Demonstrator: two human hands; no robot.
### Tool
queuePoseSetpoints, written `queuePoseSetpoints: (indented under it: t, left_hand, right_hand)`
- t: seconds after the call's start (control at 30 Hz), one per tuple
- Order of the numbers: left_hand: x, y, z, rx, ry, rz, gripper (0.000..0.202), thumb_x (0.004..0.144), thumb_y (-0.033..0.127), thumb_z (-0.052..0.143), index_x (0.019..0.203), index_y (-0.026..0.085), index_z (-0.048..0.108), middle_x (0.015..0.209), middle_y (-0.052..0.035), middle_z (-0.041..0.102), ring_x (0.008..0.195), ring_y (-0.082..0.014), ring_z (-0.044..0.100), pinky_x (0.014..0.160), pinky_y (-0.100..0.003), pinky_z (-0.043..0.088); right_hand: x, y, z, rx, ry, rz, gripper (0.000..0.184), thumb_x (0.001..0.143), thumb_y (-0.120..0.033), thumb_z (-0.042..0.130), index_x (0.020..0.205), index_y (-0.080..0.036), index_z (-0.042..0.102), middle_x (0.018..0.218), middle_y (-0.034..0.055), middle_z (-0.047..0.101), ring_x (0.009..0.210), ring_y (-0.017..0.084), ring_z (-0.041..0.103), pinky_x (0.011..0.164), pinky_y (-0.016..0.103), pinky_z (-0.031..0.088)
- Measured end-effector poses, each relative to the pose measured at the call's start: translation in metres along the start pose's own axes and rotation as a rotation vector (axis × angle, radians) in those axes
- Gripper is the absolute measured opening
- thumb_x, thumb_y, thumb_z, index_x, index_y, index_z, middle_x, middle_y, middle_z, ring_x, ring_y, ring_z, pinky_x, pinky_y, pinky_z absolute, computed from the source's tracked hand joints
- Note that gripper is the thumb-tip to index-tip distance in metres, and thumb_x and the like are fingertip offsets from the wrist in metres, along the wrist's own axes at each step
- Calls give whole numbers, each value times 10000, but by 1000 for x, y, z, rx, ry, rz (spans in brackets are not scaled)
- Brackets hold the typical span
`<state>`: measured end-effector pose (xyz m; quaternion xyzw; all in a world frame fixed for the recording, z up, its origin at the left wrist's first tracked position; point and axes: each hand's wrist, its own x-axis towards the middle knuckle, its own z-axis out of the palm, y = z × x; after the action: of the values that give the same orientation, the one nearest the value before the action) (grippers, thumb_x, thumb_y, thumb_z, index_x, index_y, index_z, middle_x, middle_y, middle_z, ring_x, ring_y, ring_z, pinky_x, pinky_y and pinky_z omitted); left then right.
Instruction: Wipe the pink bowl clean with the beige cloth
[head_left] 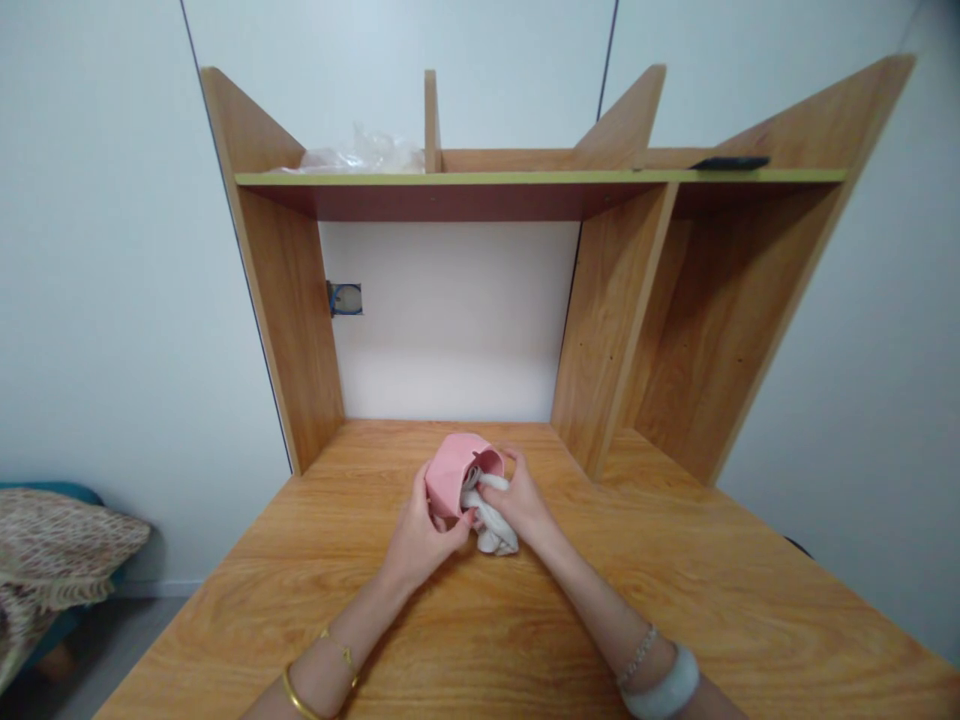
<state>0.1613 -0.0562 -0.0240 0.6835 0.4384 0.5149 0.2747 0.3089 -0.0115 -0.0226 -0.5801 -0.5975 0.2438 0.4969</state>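
A small pink container (452, 468), perhaps a pouch or box, is tipped on its side just above the wooden desk, its mouth turned to the right and toward me. My left hand (422, 535) grips it from the left, thumb at the lower rim. A white cloth (496, 530) hangs partly out of the mouth, and a grey-white rolled part shows inside. My right hand (525, 500) is closed on the cloth at the opening, with its fingers behind the pink rim. The right fingertips are partly hidden.
The wooden desk (337, 620) carries a shelf unit (611, 330) at its back. Clear plastic wrapping (367, 152) and a flat black object (729, 163) lie on the upper shelf. An open wall socket box (346, 299) shows behind. A fringed woven cover (67, 550) lies on blue furniture at left.
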Motion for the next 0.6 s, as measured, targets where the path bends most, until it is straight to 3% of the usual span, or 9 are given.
queuePoseSetpoints:
  t: [0.13, 0.3, 0.47, 0.6]
  left_hand:
    - [-2, 5, -9, 365, 0, 52, 745, 649, 371, 590, 1284, 177, 251, 988, -85, 597, 836, -230, 579, 741, -350, 449]
    - [-2, 7, -17, 599, -61, 88, 769, 636, 428, 554, 1303, 161, 278, 835, -69, 640, 695, -244, 606, 685, -364, 454]
    - [0, 1, -20, 638, -101, 108, 741, 648, 388, 537, 1312, 176, 286, 861, -68, 642, 694, -238, 607, 684, -352, 450]
    - [2, 1, -20, 572, -49, 47, 720, 718, 415, 494, 1342, 182, 221, 842, -57, 636, 739, -230, 603, 694, -341, 447]
  right_hand:
    - [-3, -9, -14, -377, 3, -40, 713, 671, -294, 569, 1286, -133, 247, 750, 70, 647, 656, 197, 605, 537, 238, 380]
    - [-13, -20, -17, -682, -71, -176, 762, 730, -333, 530, 1357, -173, 128, 714, 68, 658, 664, 216, 616, 543, 245, 348]
    - [-16, -17, -16, -727, -192, -341, 710, 785, -324, 454, 1371, -181, 79, 746, 67, 668, 673, 226, 622, 576, 263, 366]
    - [-15, -11, -18, -640, -202, -348, 668, 792, -235, 421, 1368, -151, 93, 823, 87, 669, 715, 218, 618, 597, 255, 367]
